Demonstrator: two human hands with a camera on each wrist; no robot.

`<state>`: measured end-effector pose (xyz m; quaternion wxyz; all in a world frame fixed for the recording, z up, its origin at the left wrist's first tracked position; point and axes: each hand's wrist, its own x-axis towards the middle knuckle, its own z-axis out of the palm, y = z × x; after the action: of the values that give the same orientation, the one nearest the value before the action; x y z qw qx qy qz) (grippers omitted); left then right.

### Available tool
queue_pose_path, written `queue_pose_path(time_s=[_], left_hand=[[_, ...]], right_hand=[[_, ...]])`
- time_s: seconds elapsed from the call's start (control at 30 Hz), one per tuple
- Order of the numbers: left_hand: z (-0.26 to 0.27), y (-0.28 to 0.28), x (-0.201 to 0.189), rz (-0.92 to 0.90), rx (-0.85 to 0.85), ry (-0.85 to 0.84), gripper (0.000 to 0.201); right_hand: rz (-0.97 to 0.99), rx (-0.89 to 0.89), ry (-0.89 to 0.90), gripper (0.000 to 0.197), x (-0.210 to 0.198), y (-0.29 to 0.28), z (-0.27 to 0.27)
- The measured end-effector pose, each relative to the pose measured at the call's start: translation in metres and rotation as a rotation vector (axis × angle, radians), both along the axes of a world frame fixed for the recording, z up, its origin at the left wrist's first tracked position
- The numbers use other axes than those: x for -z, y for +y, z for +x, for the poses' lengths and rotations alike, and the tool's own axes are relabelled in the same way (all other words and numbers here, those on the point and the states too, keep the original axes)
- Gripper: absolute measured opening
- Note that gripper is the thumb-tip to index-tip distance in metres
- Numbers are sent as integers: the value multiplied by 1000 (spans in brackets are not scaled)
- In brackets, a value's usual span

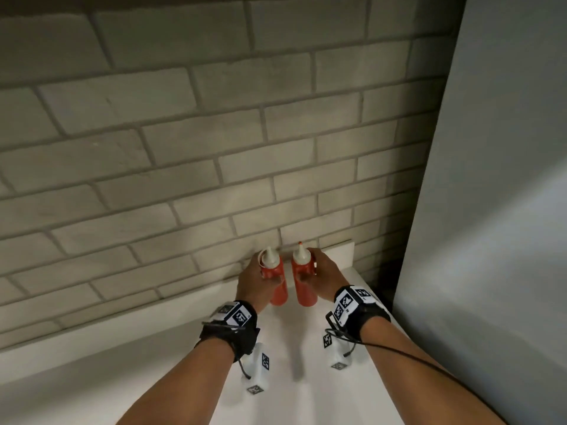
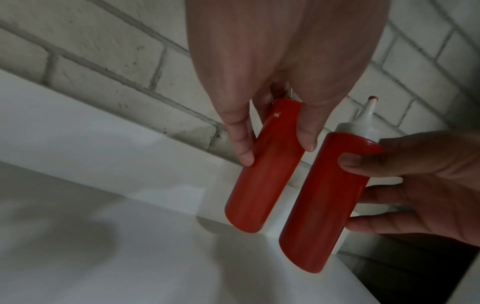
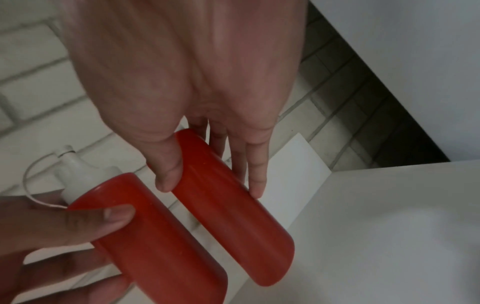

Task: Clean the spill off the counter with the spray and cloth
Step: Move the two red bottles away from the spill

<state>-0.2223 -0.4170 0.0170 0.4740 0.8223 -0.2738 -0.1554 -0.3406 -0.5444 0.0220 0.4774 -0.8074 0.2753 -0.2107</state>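
Observation:
Two red squeeze bottles with white nozzle caps stand side by side at the back of the white counter (image 1: 291, 348). My left hand (image 1: 257, 280) grips the left bottle (image 1: 277, 283) near its top, thumb and fingers curled round it (image 2: 275, 148). The left bottle's cap hangs by a thin loop (image 3: 28, 176). My right hand (image 1: 322, 274) grips the right bottle (image 1: 303, 286), whose nozzle tip is red (image 2: 372, 99). The right wrist view shows this hand (image 3: 213, 183) round its bottle (image 3: 228, 216). I cannot tell whether the bottle bases touch the counter. No spray, cloth or spill shows.
A pale brick wall (image 1: 184, 148) rises right behind the bottles, with a low white upstand (image 1: 337, 253) at its foot. A tall grey-white panel (image 1: 491, 210) stands on the right, beyond a dark gap (image 3: 376, 127) at the counter's end.

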Motion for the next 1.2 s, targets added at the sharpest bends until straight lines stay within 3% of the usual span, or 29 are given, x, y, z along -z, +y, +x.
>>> queue_pose_path(time_s=[0.2, 0.4, 0.7, 0.83, 0.93, 1.07, 1.13, 1.2], left_hand=[[19, -34, 18, 19, -24, 17, 65], [27, -55, 43, 11, -29, -5, 53], [31, -71, 58, -26, 7, -30, 62], [30, -69, 58, -36, 41, 4, 76], [26, -63, 53, -22, 73, 20, 88], [18, -43, 55, 50, 10, 89, 92], [10, -23, 57, 76, -7, 152, 95], [-2, 6, 57, 106, 34, 201, 89]], right_hand=[[16, 29, 21, 47, 19, -34, 20], [78, 65, 45, 51, 42, -53, 28], [76, 49, 35, 55, 47, -60, 35], [110, 20, 38, 60, 45, -59, 33], [110, -8, 37, 80, 43, -56, 26], [169, 36, 97, 79, 47, -52, 4], [223, 76, 96, 89, 56, -41, -14], [251, 53, 109, 85, 62, -24, -33]])
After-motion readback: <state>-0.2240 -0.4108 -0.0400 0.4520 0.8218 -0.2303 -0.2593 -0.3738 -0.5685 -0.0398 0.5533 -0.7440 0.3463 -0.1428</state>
